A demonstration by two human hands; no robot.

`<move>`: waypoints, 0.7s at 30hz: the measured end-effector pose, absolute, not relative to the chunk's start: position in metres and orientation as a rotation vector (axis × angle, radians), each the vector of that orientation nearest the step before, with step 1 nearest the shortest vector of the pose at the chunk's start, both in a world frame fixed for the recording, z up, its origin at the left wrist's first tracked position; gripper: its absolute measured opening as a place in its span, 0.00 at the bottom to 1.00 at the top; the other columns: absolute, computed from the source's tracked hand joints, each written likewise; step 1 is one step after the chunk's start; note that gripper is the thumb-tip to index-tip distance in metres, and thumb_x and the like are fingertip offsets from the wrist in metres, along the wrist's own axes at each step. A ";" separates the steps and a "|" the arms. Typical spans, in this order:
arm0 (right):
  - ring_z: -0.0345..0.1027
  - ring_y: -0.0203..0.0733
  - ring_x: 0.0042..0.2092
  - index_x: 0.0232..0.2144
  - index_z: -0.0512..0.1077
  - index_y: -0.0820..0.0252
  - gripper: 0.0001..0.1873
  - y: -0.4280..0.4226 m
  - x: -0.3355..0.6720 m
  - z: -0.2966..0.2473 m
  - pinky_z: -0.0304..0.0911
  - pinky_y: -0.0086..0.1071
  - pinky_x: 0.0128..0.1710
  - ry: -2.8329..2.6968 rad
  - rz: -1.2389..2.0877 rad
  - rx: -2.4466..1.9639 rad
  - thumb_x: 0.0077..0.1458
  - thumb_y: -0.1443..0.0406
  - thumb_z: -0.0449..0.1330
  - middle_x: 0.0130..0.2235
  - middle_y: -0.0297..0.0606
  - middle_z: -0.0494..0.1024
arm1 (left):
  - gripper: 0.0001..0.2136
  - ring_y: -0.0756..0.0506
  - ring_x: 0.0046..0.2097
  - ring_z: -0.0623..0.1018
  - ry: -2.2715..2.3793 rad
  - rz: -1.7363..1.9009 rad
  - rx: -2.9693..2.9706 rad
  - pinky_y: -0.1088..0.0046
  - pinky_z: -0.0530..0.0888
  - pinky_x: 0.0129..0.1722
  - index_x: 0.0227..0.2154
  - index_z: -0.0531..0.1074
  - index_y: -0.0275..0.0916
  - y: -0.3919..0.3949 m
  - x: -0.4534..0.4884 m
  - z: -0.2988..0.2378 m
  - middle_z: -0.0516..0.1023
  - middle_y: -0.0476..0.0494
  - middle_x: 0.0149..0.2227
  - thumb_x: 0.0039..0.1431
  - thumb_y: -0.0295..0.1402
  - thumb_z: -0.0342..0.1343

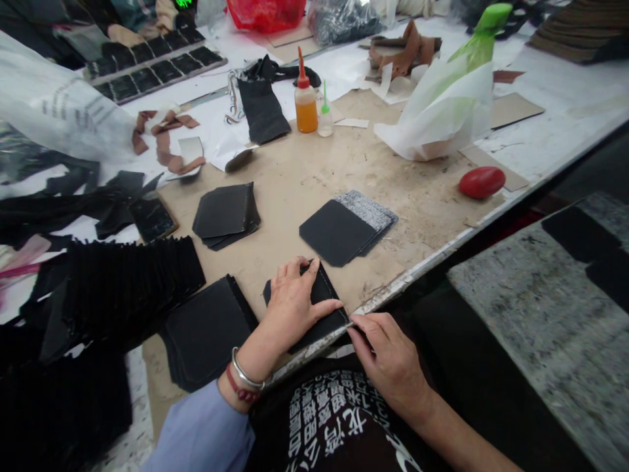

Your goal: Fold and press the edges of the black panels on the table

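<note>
A black leather-like piece point(322, 288) with a stitched line near its right side lies at the table's front edge. My left hand point(295, 298) rests on top of it, thumb and forefinger spread apart, pressing it down. Thumb and forefinger of my right hand point(386, 354) are pinched at the near right corner of the same piece. Just beyond is a small pile of black pieces point(339, 229) with a speckled grey strip. To the left are two more piles, a farther black pile point(223, 210) and a nearer black pile point(209, 328).
A long row of black pieces point(132, 282) stands at left. Farther back are an orange glue bottle point(306, 111), a small green-tipped bottle point(325, 121) and a white plastic bag point(437, 121). A red oval object point(481, 182) lies near the right edge. A speckled grey board point(545, 295) sits lower right.
</note>
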State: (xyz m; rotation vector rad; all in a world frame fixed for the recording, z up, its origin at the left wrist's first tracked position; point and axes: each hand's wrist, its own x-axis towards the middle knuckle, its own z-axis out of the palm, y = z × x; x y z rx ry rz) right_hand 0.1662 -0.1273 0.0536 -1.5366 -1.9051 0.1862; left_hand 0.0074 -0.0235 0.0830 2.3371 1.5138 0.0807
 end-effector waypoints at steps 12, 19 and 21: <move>0.66 0.38 0.35 0.36 0.67 0.61 0.04 -0.139 0.160 0.049 0.65 0.32 0.35 -1.758 0.360 -1.632 0.58 0.69 0.53 0.32 0.37 0.70 | 0.43 0.35 0.53 0.62 1.480 0.017 2.394 0.55 0.64 0.50 0.58 0.57 0.34 -0.023 0.005 0.082 0.60 0.32 0.54 0.42 0.56 0.57; 0.65 0.38 0.35 0.36 0.67 0.61 0.04 -0.140 0.159 0.048 0.64 0.31 0.35 -1.726 0.371 -1.623 0.58 0.69 0.53 0.32 0.37 0.70 | 0.43 0.34 0.54 0.60 1.501 -0.003 2.419 0.54 0.63 0.51 0.59 0.56 0.35 -0.025 0.006 0.081 0.59 0.31 0.54 0.43 0.57 0.56; 0.65 0.38 0.35 0.35 0.67 0.61 0.03 -0.140 0.159 0.048 0.64 0.31 0.35 -1.715 0.368 -1.621 0.58 0.69 0.53 0.32 0.37 0.71 | 0.43 0.34 0.54 0.60 1.503 0.000 2.424 0.53 0.63 0.51 0.59 0.55 0.36 -0.025 0.007 0.081 0.59 0.32 0.54 0.43 0.56 0.56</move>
